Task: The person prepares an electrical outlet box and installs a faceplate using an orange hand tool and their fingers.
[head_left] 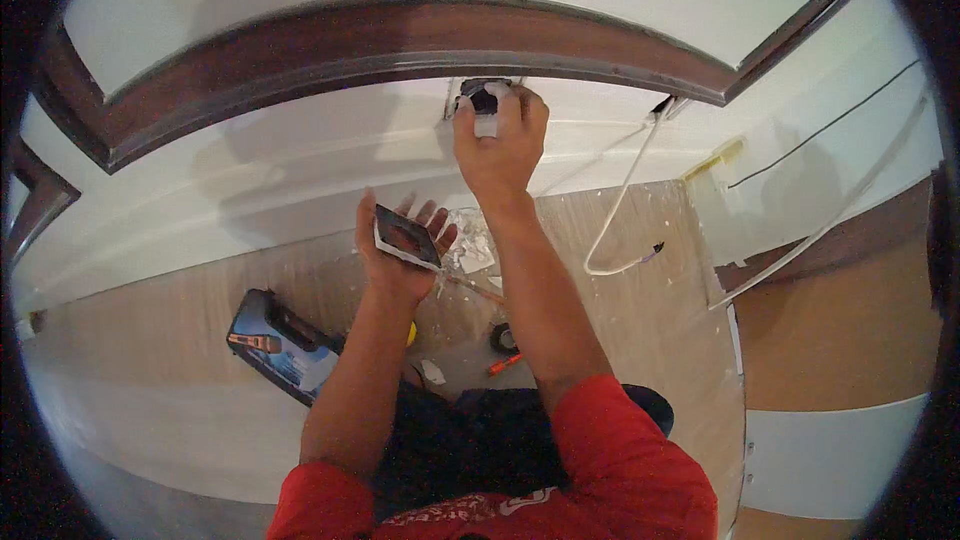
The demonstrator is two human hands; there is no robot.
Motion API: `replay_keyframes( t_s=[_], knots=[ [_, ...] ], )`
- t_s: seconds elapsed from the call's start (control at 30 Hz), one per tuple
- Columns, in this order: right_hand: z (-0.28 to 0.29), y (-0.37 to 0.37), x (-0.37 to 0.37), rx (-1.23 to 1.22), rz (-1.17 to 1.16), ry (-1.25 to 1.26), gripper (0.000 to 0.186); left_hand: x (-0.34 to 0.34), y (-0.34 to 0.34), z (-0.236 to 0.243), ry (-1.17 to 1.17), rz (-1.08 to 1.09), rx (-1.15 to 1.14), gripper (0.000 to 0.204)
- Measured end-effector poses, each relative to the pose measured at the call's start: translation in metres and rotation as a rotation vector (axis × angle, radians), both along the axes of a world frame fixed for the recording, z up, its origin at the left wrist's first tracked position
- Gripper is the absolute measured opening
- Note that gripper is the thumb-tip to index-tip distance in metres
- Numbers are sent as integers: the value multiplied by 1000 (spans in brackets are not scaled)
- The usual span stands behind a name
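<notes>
My right hand (pixel 500 150) reaches up to the white wall (pixel 330 140), its fingers closed on a small black fitting (pixel 483 95) at a square wall opening just below the dark wood molding (pixel 420 40). Lower and to the left, my left hand (pixel 395 265) is turned palm up, holding a square plate (pixel 405 235) with a dark face and pale edge, its fingertips curled up beyond it. A thin shaft lies behind that hand; whether it is held is unclear.
On the wood floor (pixel 640 330) lie a black-and-blue case (pixel 280 340), pale scraps (pixel 470 235), a black roll (pixel 503 338) and an orange-handled tool (pixel 505 365). A white cable (pixel 620 210) hangs at the right, near a brown-and-white cabinet (pixel 830 340).
</notes>
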State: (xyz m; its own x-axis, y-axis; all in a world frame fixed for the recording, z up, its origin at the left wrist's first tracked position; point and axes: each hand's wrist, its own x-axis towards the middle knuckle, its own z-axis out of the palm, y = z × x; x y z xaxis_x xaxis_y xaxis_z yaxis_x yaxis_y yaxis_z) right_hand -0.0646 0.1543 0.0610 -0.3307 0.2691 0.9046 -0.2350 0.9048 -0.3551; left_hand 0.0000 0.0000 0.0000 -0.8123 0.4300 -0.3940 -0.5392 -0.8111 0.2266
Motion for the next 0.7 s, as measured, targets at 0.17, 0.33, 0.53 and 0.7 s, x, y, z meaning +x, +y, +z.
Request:
replay_keyframes(
  t_s=[0.17,0.33,0.53,0.7],
  knots=[
    [6,10,2,91,23,-26,31,4,6,5,-15,40,-25,95],
    [11,11,9,180,-42,17,32,2,3,7,-28,53,-30,86],
    [3,17,25,66,76,-25,31,-1,6,6,21,63,-19,95],
    [-2,32,40,-183,278,-253,37,-2,-1,0,86,30,100,86]
  ],
)
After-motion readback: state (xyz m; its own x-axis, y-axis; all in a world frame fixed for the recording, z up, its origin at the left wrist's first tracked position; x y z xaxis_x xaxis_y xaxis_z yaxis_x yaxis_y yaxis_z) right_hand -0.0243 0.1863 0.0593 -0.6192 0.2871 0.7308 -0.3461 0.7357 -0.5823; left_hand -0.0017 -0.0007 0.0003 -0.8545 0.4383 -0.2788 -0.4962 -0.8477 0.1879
